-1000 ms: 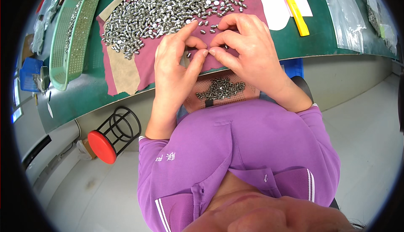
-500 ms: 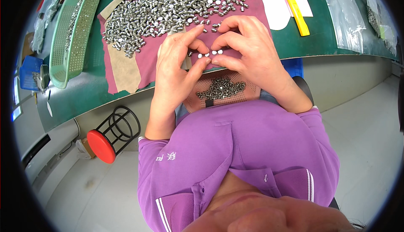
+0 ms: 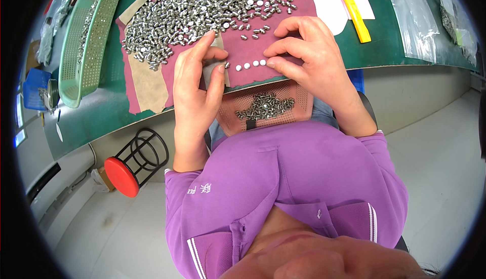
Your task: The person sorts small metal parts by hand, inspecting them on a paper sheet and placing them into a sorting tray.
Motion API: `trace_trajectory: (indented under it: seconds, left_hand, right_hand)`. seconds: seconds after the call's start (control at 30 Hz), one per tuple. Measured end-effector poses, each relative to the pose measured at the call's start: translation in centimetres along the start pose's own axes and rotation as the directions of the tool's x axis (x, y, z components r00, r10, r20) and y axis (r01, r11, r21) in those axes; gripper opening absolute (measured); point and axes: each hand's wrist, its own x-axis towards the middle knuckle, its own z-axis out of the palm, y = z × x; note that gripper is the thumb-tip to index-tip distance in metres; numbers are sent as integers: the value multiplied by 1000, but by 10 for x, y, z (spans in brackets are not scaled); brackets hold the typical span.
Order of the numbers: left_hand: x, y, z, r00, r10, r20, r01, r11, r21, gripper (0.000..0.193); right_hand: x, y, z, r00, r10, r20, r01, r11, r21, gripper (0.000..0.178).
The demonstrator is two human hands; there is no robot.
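A short row of small metal studs with round white-looking tops (image 3: pixel 247 66) stands on the maroon cloth (image 3: pixel 248 79) near the table's front edge. At the row's right end is my right hand (image 3: pixel 311 51), its thumb and forefinger curved and apart, the tips close beside the last stud. My left hand (image 3: pixel 197 84) is left of the row, thumb and fingers spread with nothing held. One more stud (image 3: pixel 227 65) lies beside my left thumb. Beyond both hands spreads a large heap of silvery studs (image 3: pixel 202 10), a few lying loose at its near right side.
A pink perforated basket (image 3: pixel 230 122) with more studs sits below the table edge at my lap. A long green basket (image 3: pixel 68 84) stands at the left. On the right lie a yellow cutter knife (image 3: pixel 354 13), white paper and clear plastic bags (image 3: pixel 410 18). A red stool (image 3: pixel 121 176) stands on the floor.
My hands have moved apart from the studs, the left one leftward and the right one slightly to the right. The studs between them now show as one line.
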Motion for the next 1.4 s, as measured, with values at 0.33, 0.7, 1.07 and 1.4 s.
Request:
trace_trajectory:
  seconds: [0.33, 0.7, 1.07, 1.4]
  left_hand:
    - [-10, 11, 4, 991, 130, -28, -126, 986, 106, 65]
    - [-2, 23, 20, 984, 178, 23, -179, 970, 166, 58]
    - [-17, 30, -4, 935, 94, 341, -49, 989, -137, 66]
    - [6, 11, 12, 997, 70, 39, -74, 991, 115, 61]
  right_hand:
    - [-1, -3, -4, 1000, 13, 2, -12, 999, -35, 20]
    - [2, -13, 9, 991, -133, 23, 135, 981, -136, 19]
    - [-13, -19, -15, 957, -178, 231, 165, 984, 74, 23]
    - [2, -3, -10, 976, 203, 80, -208, 977, 49, 23]
